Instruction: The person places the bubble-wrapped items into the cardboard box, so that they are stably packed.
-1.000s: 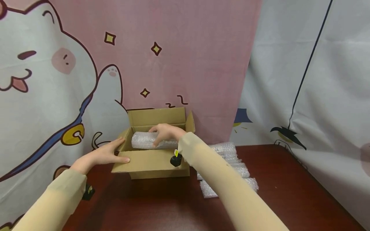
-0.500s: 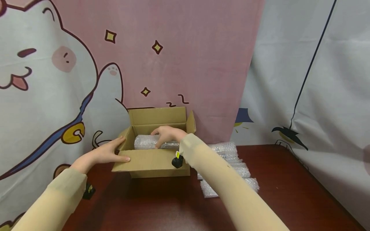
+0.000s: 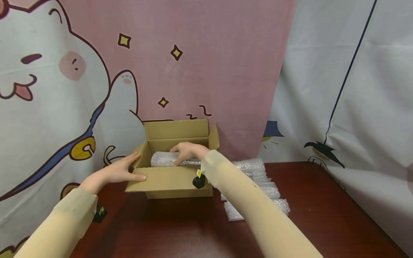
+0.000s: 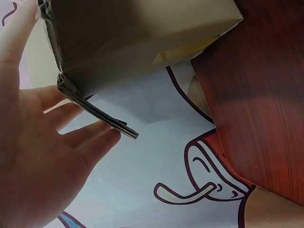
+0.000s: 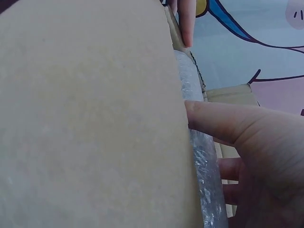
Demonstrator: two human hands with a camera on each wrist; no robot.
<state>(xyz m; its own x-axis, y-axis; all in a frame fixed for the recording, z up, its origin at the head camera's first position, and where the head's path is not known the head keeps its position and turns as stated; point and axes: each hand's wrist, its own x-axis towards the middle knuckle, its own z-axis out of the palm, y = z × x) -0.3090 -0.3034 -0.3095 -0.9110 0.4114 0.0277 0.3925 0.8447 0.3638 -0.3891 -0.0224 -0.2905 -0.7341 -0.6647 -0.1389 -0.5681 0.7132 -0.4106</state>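
An open cardboard box [image 3: 179,194] stands on the dark red table, its flaps spread. My left hand [image 3: 117,171] is at its left front corner, thumb lying on the front flap [image 3: 167,179] and fairly straight fingers against the left flap [image 4: 102,114]. Inside the box lies a bubble-wrapped package [image 3: 162,159], lengthwise and partly below the rim. From above, my right hand [image 3: 191,151] grips this package, thumb on the near side and fingers on the far side. In the right wrist view the sleeve [image 5: 95,114] covers much of the bubble-wrapped package [image 5: 206,175]; its contents are hidden.
Right of the box, several flat bubble-wrapped packages [image 3: 251,165] lie in a row on the table [image 3: 322,208], partly behind my right forearm. A printed cloth [image 3: 226,71] hangs close behind the box and along the right side.
The bubble-wrapped package has shifted slightly right and sunk a little lower into the box, with my right hand on it. My left hand stays on the flaps.
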